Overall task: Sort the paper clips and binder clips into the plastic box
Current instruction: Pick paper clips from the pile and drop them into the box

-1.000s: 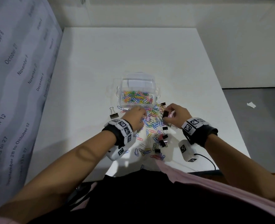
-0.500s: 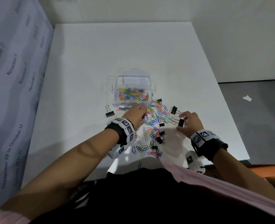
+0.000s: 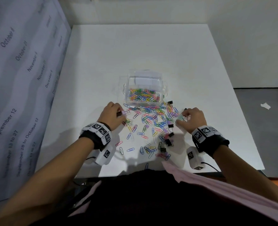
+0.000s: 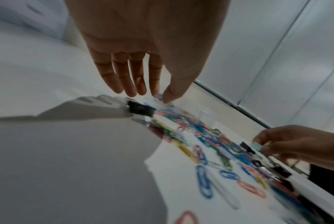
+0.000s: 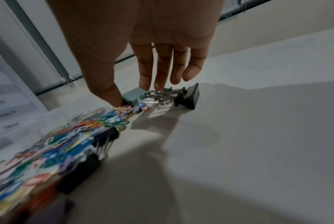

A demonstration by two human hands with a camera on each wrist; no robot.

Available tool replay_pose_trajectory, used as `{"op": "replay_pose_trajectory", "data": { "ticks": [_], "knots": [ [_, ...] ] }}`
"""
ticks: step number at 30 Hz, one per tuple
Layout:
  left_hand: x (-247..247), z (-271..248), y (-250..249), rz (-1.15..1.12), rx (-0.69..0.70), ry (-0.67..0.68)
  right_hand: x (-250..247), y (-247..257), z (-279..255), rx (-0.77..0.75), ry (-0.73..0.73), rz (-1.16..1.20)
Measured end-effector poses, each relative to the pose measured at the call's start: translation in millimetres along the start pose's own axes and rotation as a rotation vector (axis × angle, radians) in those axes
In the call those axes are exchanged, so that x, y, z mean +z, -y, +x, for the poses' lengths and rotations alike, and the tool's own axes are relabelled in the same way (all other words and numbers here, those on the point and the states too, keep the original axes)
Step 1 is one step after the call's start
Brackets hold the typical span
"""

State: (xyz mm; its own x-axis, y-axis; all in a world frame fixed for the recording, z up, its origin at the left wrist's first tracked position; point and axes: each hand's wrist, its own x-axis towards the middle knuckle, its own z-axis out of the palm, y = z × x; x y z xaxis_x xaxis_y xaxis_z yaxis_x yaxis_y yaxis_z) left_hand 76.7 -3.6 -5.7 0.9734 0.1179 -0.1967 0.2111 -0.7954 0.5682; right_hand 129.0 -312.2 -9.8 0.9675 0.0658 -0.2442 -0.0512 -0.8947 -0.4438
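Two hands beside plastic box (image 3: 145, 82), part-filled with paper clips (image 3: 142, 96): left hand (image 3: 111, 115) pinching lilac binder clip (image 3: 123, 112); right hand (image 3: 193, 117) pinching pale-green binder clip (image 3: 180, 117). More paper clips strewn just before box.

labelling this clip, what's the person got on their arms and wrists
Both forearms are bare. Each wrist carries a black strap topped by a white band of square black-and-white marker tags. Under each wrist hangs a rounded white camera pod bearing the same kind of tag, with a thin black cable trailing from it.
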Motion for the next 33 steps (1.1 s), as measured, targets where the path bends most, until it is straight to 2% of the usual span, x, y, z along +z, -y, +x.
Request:
{"op": "replay_pose_trajectory", "data": {
  "ticks": [6, 11, 14, 18, 21, 24, 29, 33],
  "knots": [
    [-10.1, -8.5, 39.6, 0.017, -0.172, -0.031, -5.1, -11.3, -0.6, 0.105, 0.065, -0.097],
    [-7.0, -12.4, 39.6, 0.032, -0.19, -0.028, -2.3, 5.6, -3.7, 0.019, 0.058, -0.086],
    [-3.9, -14.5, 27.7, 0.044, -0.123, -0.034, 3.3, 27.7, -3.6, -0.09, 0.094, -0.109],
    [5.5, -20.7, 3.1, 0.068, 0.057, 0.107, 13.0, 59.1, -3.9, -0.238, 0.209, -0.128],
    [15.9, -25.7, -9.2, 0.146, 0.091, 0.231, 21.1, 76.1, -5.5, -0.319, 0.302, -0.182],
    [26.7, -27.4, -17.1, 0.18, 0.106, 0.295, 32.3, 83.6, -10.6, -0.391, 0.341, -0.237],
    [32.6, -24.7, -25.2, 0.168, 0.165, 0.325, 33.5, 89.4, -10.3, -0.395, 0.391, -0.229],
    [28.2, -19.3, -25.2, 0.146, 0.173, 0.264, 14.0, 99.5, 0.2, -0.37, 0.267, -0.066]
  ]
}}
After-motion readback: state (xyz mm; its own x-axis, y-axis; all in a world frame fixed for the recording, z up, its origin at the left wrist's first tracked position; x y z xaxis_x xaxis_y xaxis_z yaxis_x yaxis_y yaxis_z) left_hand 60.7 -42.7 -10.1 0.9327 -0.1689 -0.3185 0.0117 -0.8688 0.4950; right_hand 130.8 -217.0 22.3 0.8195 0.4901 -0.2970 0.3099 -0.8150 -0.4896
